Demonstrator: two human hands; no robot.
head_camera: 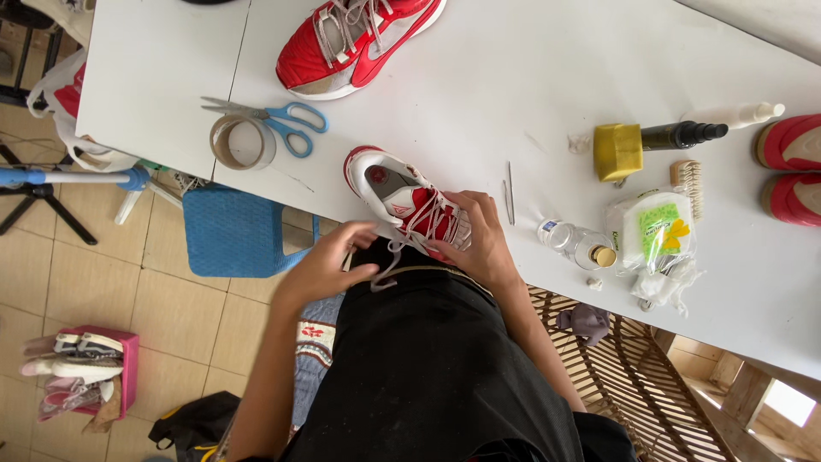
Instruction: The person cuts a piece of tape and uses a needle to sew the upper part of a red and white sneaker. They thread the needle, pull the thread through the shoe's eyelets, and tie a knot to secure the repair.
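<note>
Two hands on it: our left hand (pixel 329 263) pinches the white lace (pixel 386 262), our right hand (pixel 481 239) clamps the red-and-white sneaker (pixel 402 195) at the desk (pixel 530 68) edge. Beyond our fingers lie scissors (pixel 274 120), tape roll (pixel 243 142), another red sneaker (pixel 355 38).

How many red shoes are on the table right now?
4. One red shoe sits at the near edge under both hands; another lies at the far side; two are cut off at the right edge. More may lie out of view.
</note>
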